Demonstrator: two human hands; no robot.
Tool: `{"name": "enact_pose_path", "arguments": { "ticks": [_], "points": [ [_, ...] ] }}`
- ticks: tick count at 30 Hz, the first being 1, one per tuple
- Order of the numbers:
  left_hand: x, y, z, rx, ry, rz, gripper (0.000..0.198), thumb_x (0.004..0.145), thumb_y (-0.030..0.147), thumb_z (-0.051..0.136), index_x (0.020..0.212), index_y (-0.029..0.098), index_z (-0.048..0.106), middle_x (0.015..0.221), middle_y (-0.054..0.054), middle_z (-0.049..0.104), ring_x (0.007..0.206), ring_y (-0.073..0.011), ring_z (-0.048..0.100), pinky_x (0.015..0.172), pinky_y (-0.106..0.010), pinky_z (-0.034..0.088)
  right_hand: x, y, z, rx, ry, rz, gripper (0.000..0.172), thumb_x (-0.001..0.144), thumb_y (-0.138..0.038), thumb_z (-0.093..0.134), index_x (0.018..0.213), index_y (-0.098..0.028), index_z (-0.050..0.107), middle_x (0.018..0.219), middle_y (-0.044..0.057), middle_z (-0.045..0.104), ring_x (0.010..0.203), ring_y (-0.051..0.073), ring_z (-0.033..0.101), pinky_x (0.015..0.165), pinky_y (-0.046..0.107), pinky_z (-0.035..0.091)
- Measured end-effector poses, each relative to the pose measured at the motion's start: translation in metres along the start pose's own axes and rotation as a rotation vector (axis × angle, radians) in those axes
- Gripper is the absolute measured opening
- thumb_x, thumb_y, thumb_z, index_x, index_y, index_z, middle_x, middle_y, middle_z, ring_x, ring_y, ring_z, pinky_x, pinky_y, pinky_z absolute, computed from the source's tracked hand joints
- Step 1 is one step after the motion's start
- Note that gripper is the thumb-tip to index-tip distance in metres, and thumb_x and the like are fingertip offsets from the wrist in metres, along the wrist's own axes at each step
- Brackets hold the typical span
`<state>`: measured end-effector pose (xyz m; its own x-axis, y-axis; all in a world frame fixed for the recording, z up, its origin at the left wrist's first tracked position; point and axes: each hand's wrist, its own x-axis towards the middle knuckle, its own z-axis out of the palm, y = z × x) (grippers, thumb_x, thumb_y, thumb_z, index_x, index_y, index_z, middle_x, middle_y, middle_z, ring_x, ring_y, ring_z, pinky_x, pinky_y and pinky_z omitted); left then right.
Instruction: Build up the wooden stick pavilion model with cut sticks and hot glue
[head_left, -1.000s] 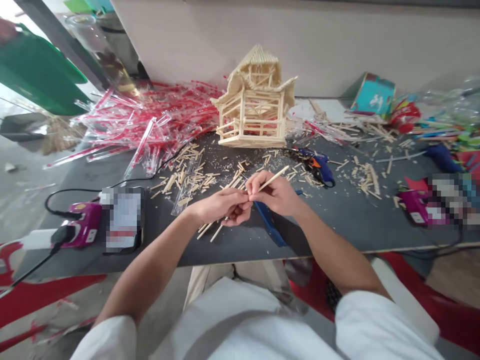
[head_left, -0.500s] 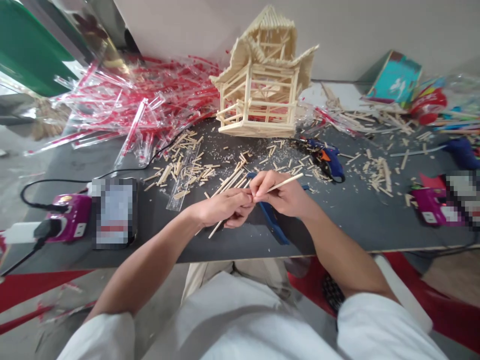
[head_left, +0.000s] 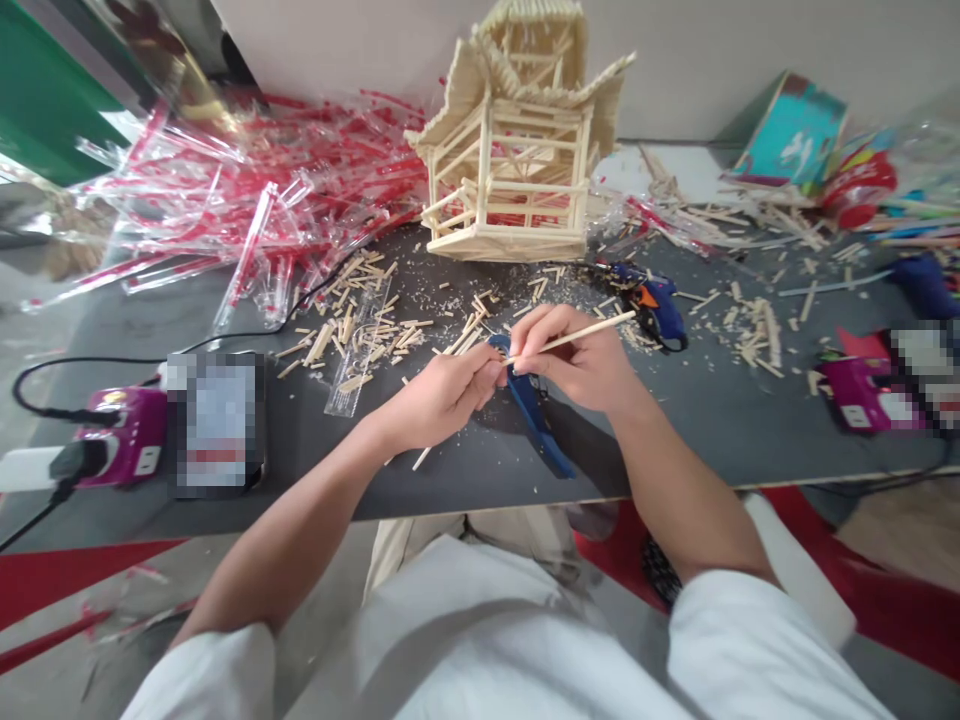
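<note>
Left hand: turned since the earlier frame, its lower fingers no longer hanging below; the left hand point(head_left: 442, 393) pinches the stick's inner end between thumb and fingers.
Right hand: the right hand point(head_left: 577, 358) grasps the stick between thumb and fingers.
Stick: the stick point(head_left: 592, 329) lies across both hands above the bench point(head_left: 315, 480), slanting up to the right; more of its length shows than before. Probably a regrip, with work on the stick unfinished.
House model: the stick house point(head_left: 534, 205) stands beyond the hands, apart from the stick; its roof peak now meets the top edge of the view.
Blue tool: more of the blue tool point(head_left: 536, 425) shows below the fingers, but its upper end is partly covered.
Loose sticks: the loose sticks point(head_left: 463, 340) run behind the left hand, their middles hidden.
Hard to tell: the stick's inner tip is lost among the fingertips.
</note>
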<state>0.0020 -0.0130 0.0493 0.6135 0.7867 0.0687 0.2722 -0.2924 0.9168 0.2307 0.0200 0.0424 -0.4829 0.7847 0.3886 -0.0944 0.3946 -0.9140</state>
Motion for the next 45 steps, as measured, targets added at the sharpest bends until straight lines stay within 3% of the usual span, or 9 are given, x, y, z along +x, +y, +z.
{"name": "enact_pose_path", "arguments": {
  "ticks": [6, 9, 11, 15, 20, 26, 32, 40, 45],
  "points": [
    [0.0, -0.008, 0.001, 0.466, 0.108, 0.014, 0.021, 0.11, 0.032, 0.036, 0.105, 0.02, 0.053, 0.076, 0.001, 0.06, 0.059, -0.0115, 0.05, 0.059, -0.027, 0.035, -0.029, -0.02, -0.015, -0.683, -0.032, 0.446, 0.054, 0.087, -0.057, 0.076, 0.128, -0.023, 0.063, 0.128, 0.012, 0.066, 0.118, 0.031, 0.065, 0.105, 0.049, 0.052],
    [0.0, -0.01, 0.001, 0.521, 0.123, 0.028, 0.022, 0.11, 0.032, 0.036, 0.104, 0.02, 0.053, 0.077, 0.0, 0.061, 0.059, -0.012, 0.051, 0.059, -0.027, 0.034, -0.057, -0.026, -0.006, -1.023, -0.13, 0.538, 0.094, 0.08, -0.066, 0.078, 0.152, -0.014, 0.045, 0.148, 0.022, 0.05, 0.14, 0.042, 0.046, 0.117, 0.058, 0.041],
    [0.0, -0.011, 0.002, 0.528, 0.138, 0.039, 0.023, 0.11, 0.032, 0.035, 0.103, 0.02, 0.053, 0.077, 0.0, 0.062, 0.059, -0.012, 0.052, 0.059, -0.027, 0.035, -0.073, -0.027, 0.005, -1.143, -0.178, 0.551, 0.107, 0.079, -0.066, 0.078, 0.158, -0.009, 0.033, 0.15, 0.027, 0.045, 0.141, 0.046, 0.042, 0.116, 0.061, 0.04],
    [0.002, -0.013, 0.001, 0.513, 0.153, 0.037, 0.024, 0.11, 0.032, 0.035, 0.095, 0.02, 0.05, 0.071, 0.001, 0.057, 0.055, -0.0112, 0.048, 0.057, -0.028, 0.032, -0.089, -0.023, 0.024, -1.29, -0.198, 0.493, 0.085, 0.093, -0.043, 0.063, 0.159, -0.002, 0.027, 0.146, 0.029, 0.045, 0.138, 0.045, 0.043, 0.115, 0.06, 0.041],
    [0.003, -0.011, -0.002, 0.407, 0.133, -0.019, 0.028, 0.11, 0.03, 0.034, 0.086, 0.021, 0.044, 0.07, 0.0, 0.058, 0.057, -0.011, 0.052, 0.062, -0.028, 0.037, -0.095, -0.016, 0.026, -1.451, -0.172, 0.47, 0.063, 0.097, -0.025, 0.045, 0.152, 0.004, 0.036, 0.136, 0.03, 0.051, 0.126, 0.045, 0.05, 0.107, 0.061, 0.045],
    [0.005, -0.014, -0.001, 0.363, 0.172, -0.023, 0.027, 0.109, 0.028, 0.035, 0.083, 0.022, 0.041, 0.069, -0.001, 0.06, 0.057, -0.0113, 0.053, 0.062, -0.028, 0.04, -0.1, -0.037, 0.008, -1.13, -0.076, 0.558, 0.047, 0.103, -0.033, 0.039, 0.145, -0.013, 0.047, 0.124, 0.02, 0.06, 0.112, 0.035, 0.062, 0.096, 0.049, 0.053],
    [0.005, -0.017, 0.001, 0.458, 0.197, -0.008, 0.021, 0.108, 0.028, 0.035, 0.09, 0.022, 0.043, 0.064, 0.003, 0.051, 0.051, -0.0103, 0.044, 0.056, -0.027, 0.032, -0.092, -0.064, 0.008, -0.604, -0.061, 0.675, 0.033, 0.108, -0.044, 0.037, 0.112, -0.024, 0.063, 0.09, 0.005, 0.069, 0.082, 0.023, 0.065, 0.074, 0.036, 0.052],
    [0.003, -0.021, -0.002, 0.628, 0.315, 0.013, 0.019, 0.107, 0.027, 0.036, 0.09, 0.022, 0.045, 0.065, 0.004, 0.046, 0.051, -0.0103, 0.035, 0.055, -0.027, 0.023, -0.086, -0.062, 0.034, -0.359, 0.064, 0.688, 0.042, 0.108, -0.047, 0.04, 0.14, -0.027, 0.058, 0.118, 0.006, 0.071, 0.106, 0.024, 0.065, 0.096, 0.037, 0.051],
    [0.004, -0.023, 0.003, 0.711, 0.246, 0.028, 0.022, 0.106, 0.029, 0.038, 0.088, 0.021, 0.048, 0.067, 0.001, 0.051, 0.051, -0.0112, 0.038, 0.055, -0.028, 0.022, -0.08, -0.059, 0.044, -0.293, 0.136, 0.684, 0.045, 0.108, -0.049, 0.041, 0.145, -0.027, 0.055, 0.139, 0.007, 0.065, 0.116, 0.025, 0.062, 0.107, 0.038, 0.046]
  ]
}}
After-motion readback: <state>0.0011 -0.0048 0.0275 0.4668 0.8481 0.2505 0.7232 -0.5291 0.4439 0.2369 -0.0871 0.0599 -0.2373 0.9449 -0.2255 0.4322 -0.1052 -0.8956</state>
